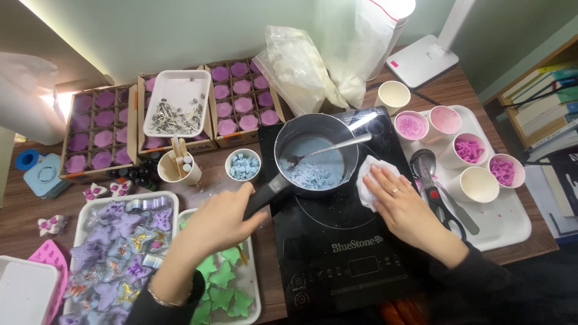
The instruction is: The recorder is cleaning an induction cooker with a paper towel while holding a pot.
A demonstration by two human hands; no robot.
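Note:
My left hand (220,219) grips the black handle of a dark saucepan (313,129) that stands on a black induction cooktop (337,241). Pale blue wax flakes and a metal spoon (337,147) lie in the pan. To the right of the pan, my right hand (400,201) presses a white tissue (368,174) flat on the cooktop's glass. A ring shows on one finger of that hand.
A small cup of blue chips (243,164) and a cup of wooden sticks (177,165) stand left of the pan. Trays of purple (120,241) and green (226,283) wax shapes lie front left. Right, a white tray (512,222) holds cups, scissors, a ladle.

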